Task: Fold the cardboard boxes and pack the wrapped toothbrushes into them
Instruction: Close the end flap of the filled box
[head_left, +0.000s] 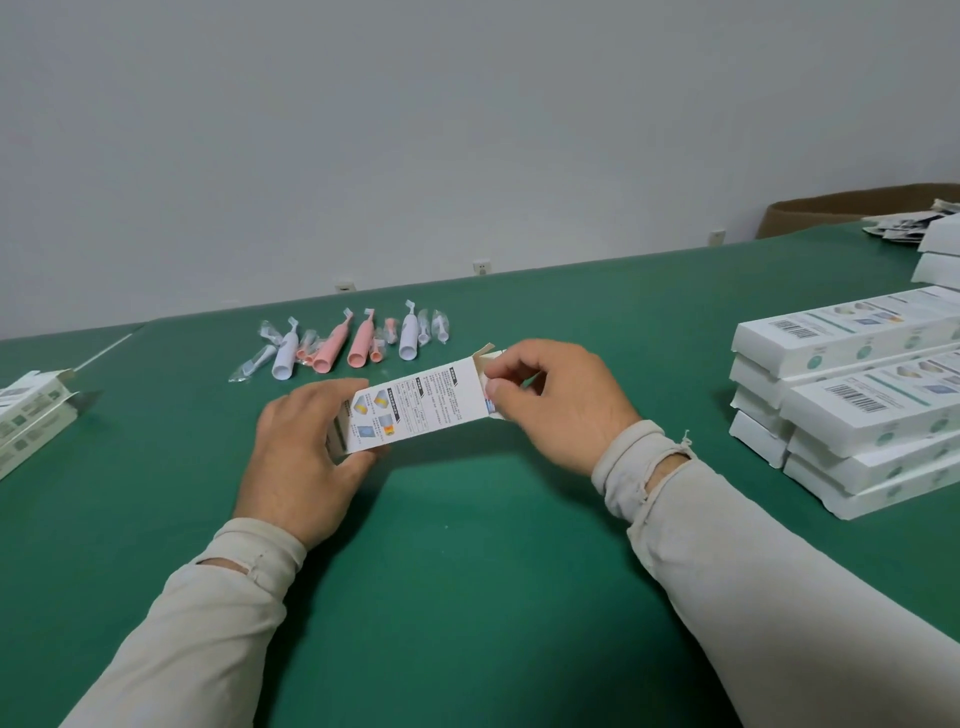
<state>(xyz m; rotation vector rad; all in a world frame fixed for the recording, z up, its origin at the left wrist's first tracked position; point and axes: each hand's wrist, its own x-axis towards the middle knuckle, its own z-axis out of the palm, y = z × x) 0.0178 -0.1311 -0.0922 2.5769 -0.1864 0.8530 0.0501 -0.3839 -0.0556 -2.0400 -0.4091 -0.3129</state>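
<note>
The box (415, 410) is white card printed with text and small pictures, held off the green table near centre, its long axis running from 8 to 2 o'clock; the 2 o'clock end is open, a brown-backed flap (484, 353) standing up; the toothbrushes (343, 343) lie in a loose row at 12 o'clock from it, pink and white handles among clear-wrapped heads; closed boxes (852, 400) are stacked at 3 o'clock; opened ones (31, 410) lie at 9 o'clock.

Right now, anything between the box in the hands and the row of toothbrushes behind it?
Nothing. Head view shows only bare green table between the held box and the toothbrushes.
</note>
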